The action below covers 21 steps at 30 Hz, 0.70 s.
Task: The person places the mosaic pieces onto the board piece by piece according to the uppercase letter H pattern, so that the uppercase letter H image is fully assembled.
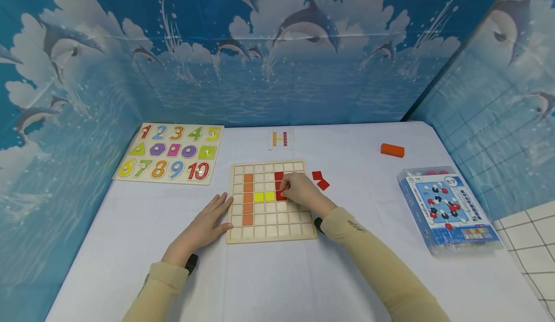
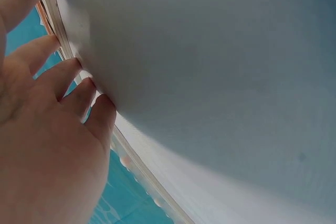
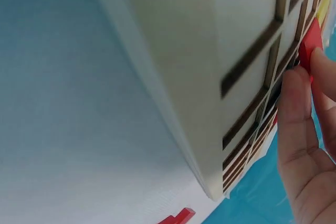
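A wooden grid board (image 1: 270,233) lies on the white table. On it stand a column of several orange tiles (image 1: 248,197), two yellow tiles (image 1: 264,196) side by side, and red tiles (image 1: 279,175) in a column partly hidden by my right hand. My right hand (image 1: 299,190) pinches a red square tile (image 3: 311,43) between thumb and fingers, right at the board's grid. With fingers spread, my left hand (image 1: 208,223) rests at the board's left edge, fingertips touching its rim in the left wrist view. Two loose red tiles (image 1: 323,184) lie right of the board.
Behind the board lies a small pattern card (image 1: 281,139) with an orange, yellow and red H. A number-and-shape puzzle board (image 1: 172,153) is at the back left. An orange block (image 1: 392,150) and a boxed molecule set (image 1: 448,211) are on the right.
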Motion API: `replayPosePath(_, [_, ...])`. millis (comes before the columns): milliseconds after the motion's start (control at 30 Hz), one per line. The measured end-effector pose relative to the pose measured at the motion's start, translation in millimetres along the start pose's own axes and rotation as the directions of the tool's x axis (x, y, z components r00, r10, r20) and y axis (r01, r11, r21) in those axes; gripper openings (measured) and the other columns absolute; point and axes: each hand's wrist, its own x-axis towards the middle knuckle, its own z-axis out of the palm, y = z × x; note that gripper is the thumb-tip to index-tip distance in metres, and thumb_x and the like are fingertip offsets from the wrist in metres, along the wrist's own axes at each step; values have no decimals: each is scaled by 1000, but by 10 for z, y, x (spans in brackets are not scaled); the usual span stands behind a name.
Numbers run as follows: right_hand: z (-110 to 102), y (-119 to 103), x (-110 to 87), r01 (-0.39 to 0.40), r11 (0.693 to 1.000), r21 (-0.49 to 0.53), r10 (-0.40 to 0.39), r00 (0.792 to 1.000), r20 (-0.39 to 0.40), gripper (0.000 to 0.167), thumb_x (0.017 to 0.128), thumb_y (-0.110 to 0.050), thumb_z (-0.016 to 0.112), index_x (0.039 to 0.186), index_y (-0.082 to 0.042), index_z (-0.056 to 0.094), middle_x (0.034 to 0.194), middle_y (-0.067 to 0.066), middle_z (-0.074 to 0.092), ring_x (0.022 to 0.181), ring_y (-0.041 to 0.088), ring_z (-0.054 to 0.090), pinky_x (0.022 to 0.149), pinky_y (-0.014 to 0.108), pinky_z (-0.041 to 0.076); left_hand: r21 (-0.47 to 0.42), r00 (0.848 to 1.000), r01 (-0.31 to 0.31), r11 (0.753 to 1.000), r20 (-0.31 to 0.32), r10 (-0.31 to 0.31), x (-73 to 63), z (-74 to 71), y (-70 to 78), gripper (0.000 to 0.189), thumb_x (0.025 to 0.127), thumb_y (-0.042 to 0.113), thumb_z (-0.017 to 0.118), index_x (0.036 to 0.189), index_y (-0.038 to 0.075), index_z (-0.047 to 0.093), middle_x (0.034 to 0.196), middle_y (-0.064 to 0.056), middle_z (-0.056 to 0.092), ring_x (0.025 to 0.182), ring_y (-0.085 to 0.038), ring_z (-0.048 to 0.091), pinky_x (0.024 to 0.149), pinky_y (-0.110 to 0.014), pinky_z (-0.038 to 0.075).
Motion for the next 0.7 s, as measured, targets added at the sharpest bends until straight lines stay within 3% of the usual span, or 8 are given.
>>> replayPosePath(300, [21,-6,-1,20,997,-79,-20,1000,-6,12,87,-4,70,77,-11,66,83,2,60,79,16,53,68,25,46,-2,1000,7,1000,7,-7,-1,-8,9,74,94,28,67,156,11,29,164,-15,18,152,-38,11,121,-59,20])
replayPosePath(567, [24,36,-65,12,1000,2,-12,999,-33,4,89,-12,72,88,-10,69,83,1,62,78,16,54,69,24,48,0,1000,18,1000,13,-18,3,6,-3,75,94,29,66,156,12,28,165,-13,17,153,-37,10,121,-58,20])
replayPosePath(700, [-36,91,-144,11,997,70,-6,997,-74,7,90,-15,72,94,-10,70,88,2,65,81,17,57,72,26,51,-1,1000,11,1000,7,-11,1,5,-6,75,94,30,66,156,12,29,165,-13,18,153,-37,11,121,-59,20])
